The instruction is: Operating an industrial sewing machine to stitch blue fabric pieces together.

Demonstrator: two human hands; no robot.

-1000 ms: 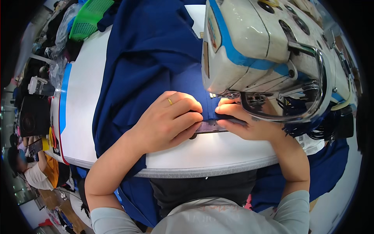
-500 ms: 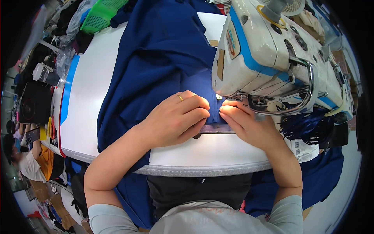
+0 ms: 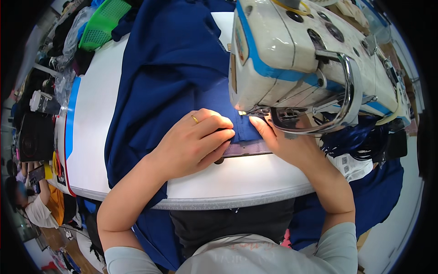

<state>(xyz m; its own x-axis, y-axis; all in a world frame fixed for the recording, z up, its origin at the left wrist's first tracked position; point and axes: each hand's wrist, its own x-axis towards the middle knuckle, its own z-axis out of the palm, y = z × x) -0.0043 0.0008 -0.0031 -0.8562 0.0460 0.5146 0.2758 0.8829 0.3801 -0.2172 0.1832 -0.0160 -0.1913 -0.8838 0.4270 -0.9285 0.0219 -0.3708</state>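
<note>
A large piece of navy fabric (image 3: 169,86) drapes over the white sewing table and runs under the needle area of a white and blue sewing machine (image 3: 283,59). My left hand (image 3: 194,141), with a ring on one finger, has its fingers curled together on the fabric's near edge, left of a stitched seam. On the seam's other side, my right hand (image 3: 292,141) pinches the fabric close to the presser foot. Its thumb shows, but the machine head and metal guard hide most of its fingers. A lamp lights the metal plate (image 3: 246,148) below the fabric edge.
A curved metal guard (image 3: 351,96) juts from the machine. Dark blue strips (image 3: 356,139) bunch at its right, above a white paper (image 3: 351,166). A green basket (image 3: 102,25) stands far left, near a clear cup (image 3: 45,101). Another person (image 3: 41,208) is at lower left.
The whole view has shifted, so machine, table and fabric appear further left. My right hand has slid deeper beneath the machine head, its fingers now more hidden. My left hand stays on the fabric edge.
</note>
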